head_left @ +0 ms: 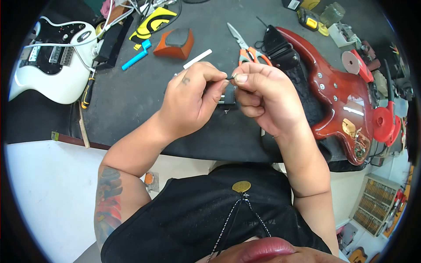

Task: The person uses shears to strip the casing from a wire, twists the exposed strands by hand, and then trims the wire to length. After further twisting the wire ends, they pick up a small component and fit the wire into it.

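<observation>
Over the dark work mat, my left hand [190,94] and my right hand [269,94] meet with thumbs and forefingers pinched. Between the fingertips runs a short, thin black piece that looks like wire [230,78]; both hands grip it, and its ends are hidden in the fingers. Under the gap between my hands lies a small dark part with a light strip [227,98], mostly covered. Just beyond the left hand is a white stick [198,58]. Scissors with orange handles [246,50] lie beyond the right hand.
On the right lies a red guitar body [335,87], with a black pouch [283,50] beside it. A white guitar [50,61] is at the left, near a screwdriver [88,91]. Farther back are an orange-and-grey block [174,43] and a blue tool [136,56].
</observation>
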The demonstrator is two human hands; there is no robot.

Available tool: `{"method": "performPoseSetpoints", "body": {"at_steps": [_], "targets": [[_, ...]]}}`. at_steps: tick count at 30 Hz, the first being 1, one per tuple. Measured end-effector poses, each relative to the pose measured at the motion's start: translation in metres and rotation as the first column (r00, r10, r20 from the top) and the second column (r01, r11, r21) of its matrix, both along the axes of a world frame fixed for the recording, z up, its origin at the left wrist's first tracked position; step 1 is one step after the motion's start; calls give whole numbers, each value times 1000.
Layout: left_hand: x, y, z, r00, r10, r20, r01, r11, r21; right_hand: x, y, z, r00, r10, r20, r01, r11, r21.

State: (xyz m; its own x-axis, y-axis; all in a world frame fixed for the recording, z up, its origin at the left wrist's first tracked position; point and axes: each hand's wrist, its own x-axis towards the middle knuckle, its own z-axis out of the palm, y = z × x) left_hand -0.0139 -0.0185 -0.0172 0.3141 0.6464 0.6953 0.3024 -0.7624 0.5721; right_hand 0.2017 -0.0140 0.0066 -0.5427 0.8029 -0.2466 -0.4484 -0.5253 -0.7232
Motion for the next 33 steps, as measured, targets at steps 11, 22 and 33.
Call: {"method": "performPoseSetpoints", "body": {"at_steps": [11, 22, 33], "targets": [[71, -42, 54, 933, -217, 287, 355, 688, -633, 58, -55, 4, 392, -911, -129, -121, -190, 974], [127, -62, 47, 959, -241, 148, 282, 806, -520, 94, -113, 6, 501, -856, 129, 311, 317, 896], [124, -41, 32, 969, -227, 92, 245, 882, -402, 98, -107, -14, 481, -856, 187, 384, 398, 833]]}}
